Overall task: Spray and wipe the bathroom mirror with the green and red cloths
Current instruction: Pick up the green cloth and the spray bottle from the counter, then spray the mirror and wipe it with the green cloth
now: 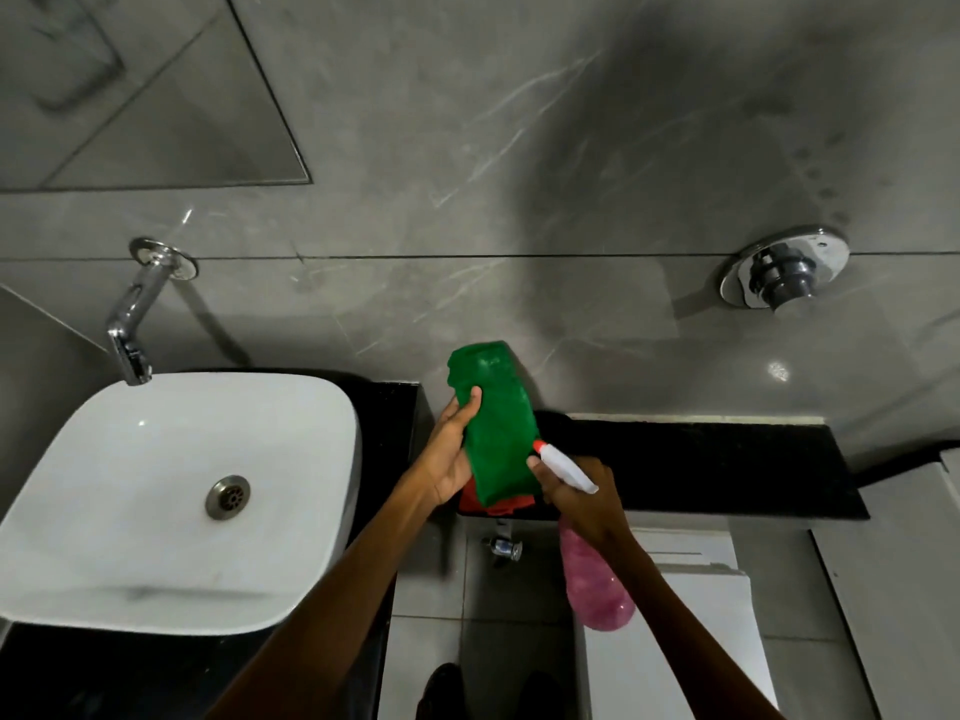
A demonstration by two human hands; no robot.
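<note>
Left hand (451, 459) gripping green cloth (498, 428) over red cloth (498, 506), right of the sink. Right hand (582, 498) wrapped round pink spray bottle (597, 584)'s neck. Cloths floppy, probably light; pinch mid-fold.

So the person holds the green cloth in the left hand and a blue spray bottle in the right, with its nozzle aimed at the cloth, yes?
Not quite: the spray bottle is pink, not blue. The head view shows the left hand holding the green cloth and the right hand aiming the nozzle at it.
</note>
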